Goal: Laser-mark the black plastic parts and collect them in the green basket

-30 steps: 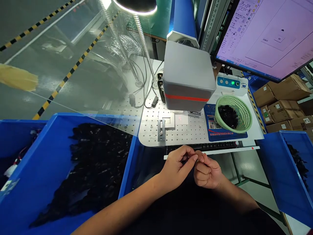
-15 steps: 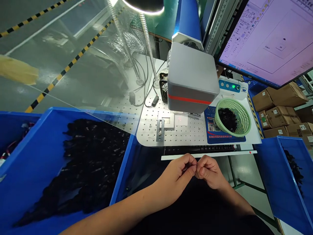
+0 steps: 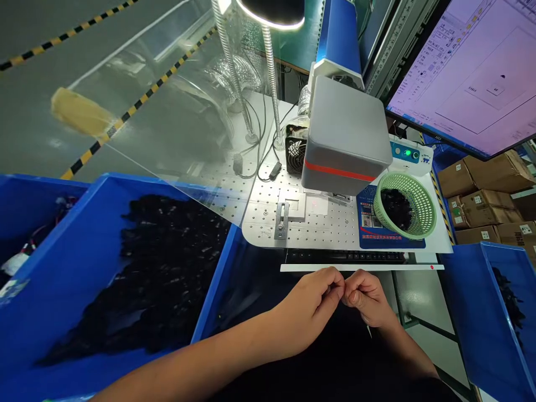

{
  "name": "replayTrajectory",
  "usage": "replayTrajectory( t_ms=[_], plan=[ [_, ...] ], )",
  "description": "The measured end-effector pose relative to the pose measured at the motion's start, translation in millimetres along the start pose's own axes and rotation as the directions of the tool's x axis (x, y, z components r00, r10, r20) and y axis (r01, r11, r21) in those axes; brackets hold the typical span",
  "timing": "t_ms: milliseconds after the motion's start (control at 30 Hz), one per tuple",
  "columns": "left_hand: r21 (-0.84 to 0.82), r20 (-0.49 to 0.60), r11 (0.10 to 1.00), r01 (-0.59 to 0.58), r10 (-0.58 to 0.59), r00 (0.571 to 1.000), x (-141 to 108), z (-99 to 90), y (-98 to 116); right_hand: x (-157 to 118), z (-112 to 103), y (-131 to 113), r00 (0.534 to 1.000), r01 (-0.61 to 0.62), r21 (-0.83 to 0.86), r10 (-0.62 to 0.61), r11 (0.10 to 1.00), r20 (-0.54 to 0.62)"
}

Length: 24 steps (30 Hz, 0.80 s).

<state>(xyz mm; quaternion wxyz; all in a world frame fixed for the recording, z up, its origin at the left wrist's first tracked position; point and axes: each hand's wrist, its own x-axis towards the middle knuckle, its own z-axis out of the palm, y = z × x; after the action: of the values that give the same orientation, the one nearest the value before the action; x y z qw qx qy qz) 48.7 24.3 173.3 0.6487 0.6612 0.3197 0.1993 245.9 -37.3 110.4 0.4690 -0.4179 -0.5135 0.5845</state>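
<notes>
My left hand and my right hand meet fingertip to fingertip in front of the keyboard's edge, both closed in a pinch. Whatever they hold between them is hidden by the fingers. Below my right hand a thin pale sliver sticks out; its kind cannot be made out. Ahead of the hands lies the perforated metal work plate, with a small slotted bracket and a white square fixture on it. A green basket with small black pieces stands to the right.
A grey machine head overhangs the plate. On the left, a blue bin contains a heap of black pieces; another blue bin stands right. A clear sheet, a ring lamp, a monitor and a keyboard surround the spot.
The view has shifted slightly, so the scene sits a little further right. Both hands stay pinched together; a thin pale sliver now shows below my right hand.
</notes>
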Motion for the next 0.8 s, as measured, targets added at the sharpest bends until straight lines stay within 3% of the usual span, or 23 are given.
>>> replayTrajectory(
  t_ms=[200,500,800],
  plan=[
    [-0.093,0.079,0.993,0.075,-0.068,0.995,1.0,-4.5,9.5,-0.5,0.3,1.4,0.999,-0.049,0.065,0.048,0.997,0.014],
    [-0.023,0.02,1.0,0.0,0.001,1.0,-0.1,0.7,5.4,-0.9,-1.6,3.7,0.999,-0.023,0.139,0.016,0.99,0.05],
    [0.047,-0.091,0.993,-0.106,0.109,0.99,2.6,11.1,-4.1,-0.9,0.0,1.3,0.995,-0.099,0.058,0.099,0.993,0.005]
  ],
)
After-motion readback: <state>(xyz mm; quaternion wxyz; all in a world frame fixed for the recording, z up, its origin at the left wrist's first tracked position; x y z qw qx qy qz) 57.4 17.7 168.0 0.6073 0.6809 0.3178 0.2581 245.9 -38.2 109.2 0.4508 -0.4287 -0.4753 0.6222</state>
